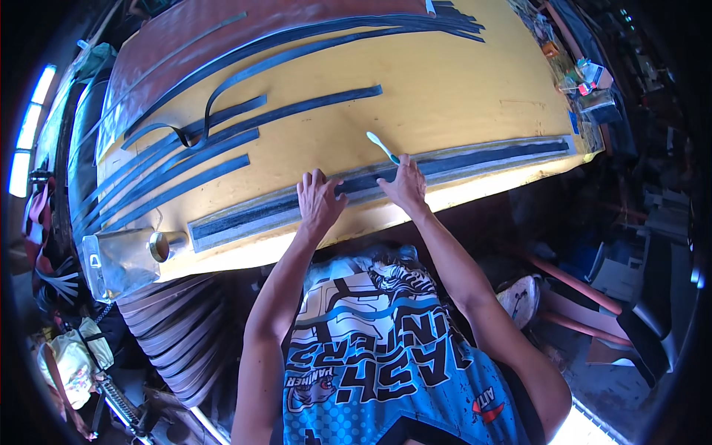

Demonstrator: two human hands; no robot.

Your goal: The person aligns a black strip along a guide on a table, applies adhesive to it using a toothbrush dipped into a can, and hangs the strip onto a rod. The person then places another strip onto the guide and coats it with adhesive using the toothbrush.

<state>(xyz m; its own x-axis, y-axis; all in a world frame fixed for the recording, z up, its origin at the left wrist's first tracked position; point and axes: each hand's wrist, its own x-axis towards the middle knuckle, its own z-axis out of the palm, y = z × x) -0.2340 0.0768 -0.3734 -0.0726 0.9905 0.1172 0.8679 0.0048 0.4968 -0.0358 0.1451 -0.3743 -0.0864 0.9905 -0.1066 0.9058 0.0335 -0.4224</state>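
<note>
A long dark strip (473, 160) lies on a wider grey board along the near edge of a yellow-covered table (445, 100). My left hand (321, 197) rests on the strip left of its middle, the thumb pointing right. Just to its right, my right hand (407, 183) touches the strip with its thumb and holds a toothbrush (382, 147) with a pale head between finger and palm; part of the handle is hidden. Several dark strips (317, 105) are spread over the table's left half, one of them curled.
At the table's near left corner lies a clear rectangular container (119, 264) beside a round metal tin (160, 246). A reddish-brown sheet (167, 44) covers the far left, with a bundle of dark strips (445, 22) along it. Small items (595, 78) crowd the right edge. Banded strips (172, 339) hang below left.
</note>
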